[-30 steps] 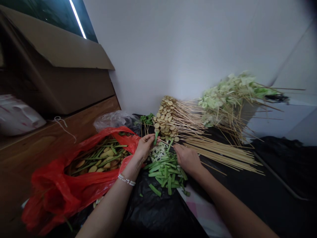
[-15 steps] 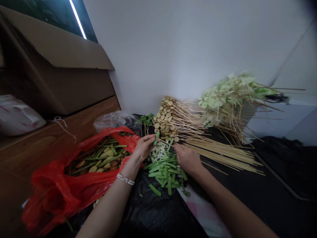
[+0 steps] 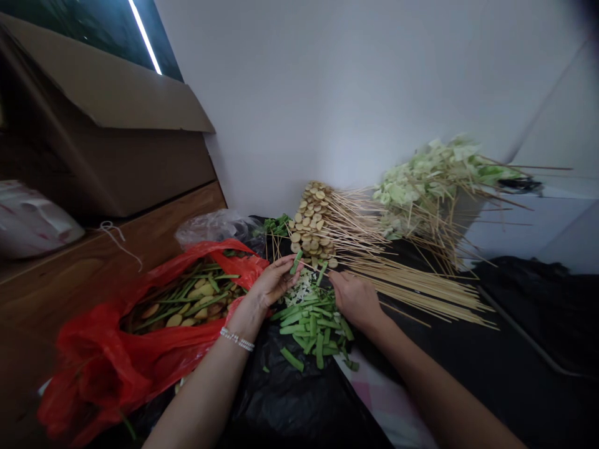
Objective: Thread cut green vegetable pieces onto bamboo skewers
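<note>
My left hand (image 3: 270,282) pinches a short cut piece of green vegetable (image 3: 296,262) between thumb and fingertips. My right hand (image 3: 356,300) is closed around a thin wooden skewer (image 3: 307,267), whose tip points left and meets that piece. A second green piece (image 3: 322,273) sits on the skewer near my right fingers. Beneath both hands lies a heap of cut green vegetable strips (image 3: 312,325), with small pale shreds (image 3: 304,288) just behind it. Skewered round slices, like potato (image 3: 312,219), are stacked beyond my hands.
Bare skewers (image 3: 435,298) lie in a row at right. Skewered leafy cabbage (image 3: 425,174) leans by the wall. A red plastic bag (image 3: 110,365) with slices and green strips stands left. Black plastic (image 3: 299,402) covers the near surface; a cardboard box (image 3: 145,159) stands back left.
My left hand has turned slightly, its lower fingers loosening while it keeps the green piece at the skewer tip. My right hand stays nearly still. The view has shifted a little.
</note>
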Demonstrator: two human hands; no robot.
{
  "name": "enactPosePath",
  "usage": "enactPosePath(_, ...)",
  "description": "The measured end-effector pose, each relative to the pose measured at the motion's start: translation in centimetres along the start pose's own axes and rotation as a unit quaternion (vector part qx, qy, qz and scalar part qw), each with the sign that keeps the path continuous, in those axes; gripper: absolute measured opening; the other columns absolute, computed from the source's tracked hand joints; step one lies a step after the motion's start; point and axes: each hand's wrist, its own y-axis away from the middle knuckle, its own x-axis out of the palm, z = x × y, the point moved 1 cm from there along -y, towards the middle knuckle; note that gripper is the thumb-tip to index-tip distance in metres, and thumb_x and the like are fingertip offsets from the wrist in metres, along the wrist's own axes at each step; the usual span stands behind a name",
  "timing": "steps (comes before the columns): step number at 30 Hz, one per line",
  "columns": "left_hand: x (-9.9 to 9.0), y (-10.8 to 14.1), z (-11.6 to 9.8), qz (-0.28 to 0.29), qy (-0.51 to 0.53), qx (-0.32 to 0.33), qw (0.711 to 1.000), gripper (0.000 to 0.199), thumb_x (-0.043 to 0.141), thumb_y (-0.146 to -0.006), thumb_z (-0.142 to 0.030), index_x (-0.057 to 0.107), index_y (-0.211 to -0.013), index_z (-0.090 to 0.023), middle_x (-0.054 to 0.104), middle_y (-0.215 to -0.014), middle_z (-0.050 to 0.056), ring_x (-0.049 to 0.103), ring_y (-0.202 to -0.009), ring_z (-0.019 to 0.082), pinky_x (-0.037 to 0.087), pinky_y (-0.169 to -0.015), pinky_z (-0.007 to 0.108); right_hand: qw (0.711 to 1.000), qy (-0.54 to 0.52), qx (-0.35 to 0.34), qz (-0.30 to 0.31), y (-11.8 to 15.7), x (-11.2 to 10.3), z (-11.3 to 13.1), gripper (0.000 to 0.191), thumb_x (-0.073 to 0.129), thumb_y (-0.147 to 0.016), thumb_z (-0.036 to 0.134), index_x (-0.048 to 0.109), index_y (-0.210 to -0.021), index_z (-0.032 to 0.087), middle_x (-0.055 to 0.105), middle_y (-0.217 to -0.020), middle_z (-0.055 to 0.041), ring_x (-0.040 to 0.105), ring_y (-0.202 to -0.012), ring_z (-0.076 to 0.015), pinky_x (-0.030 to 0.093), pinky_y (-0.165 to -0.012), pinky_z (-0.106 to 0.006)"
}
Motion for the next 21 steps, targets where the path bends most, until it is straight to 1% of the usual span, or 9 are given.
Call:
enactPosePath(6,-0.42,-0.42,-0.16,-0.006,0.013,0.018,1.0,0.019,0.057,-0.083,-0.004,0.065,-0.099,-0.012,0.07,-0.101,0.009,0.069,-0.079,0.013,0.057,-0.07,0.023,1.0,0.0,0.002,-0.004,0.1,-0.13,0.18,0.028,0.034,-0.096,0.024,0.061,-0.098,0.022,0.065,-0.084,-0.0033,0.059,-0.072,-0.0143,0.028,-0.057,-0.026)
enactPosePath(14,0.02,-0.11,-0.2,-0.007,0.01,0.021,1.0,0.019,0.054,-0.085,-0.002,0.066,-0.097,-0.01,0.071,-0.098,0.01,0.069,-0.078,0.013,0.057,-0.07,0.022,1.0,0.002,0.01,0.008,0.07,-0.25,0.23,0.028,0.033,-0.095,0.023,0.061,-0.099,0.022,0.066,-0.086,-0.0038,0.059,-0.073,-0.0144,0.029,-0.058,-0.025)
enactPosePath(21,0.2,0.01,-0.26,-0.026,-0.003,0.029,0.999,0.018,0.058,-0.082,-0.001,0.068,-0.094,-0.01,0.072,-0.094,0.009,0.069,-0.076,0.013,0.057,-0.068,0.021,1.0,0.007,0.017,0.012,0.11,-0.29,0.27,0.028,0.034,-0.095,0.023,0.062,-0.1,0.022,0.066,-0.086,-0.0042,0.06,-0.072,-0.0143,0.029,-0.058,-0.025)
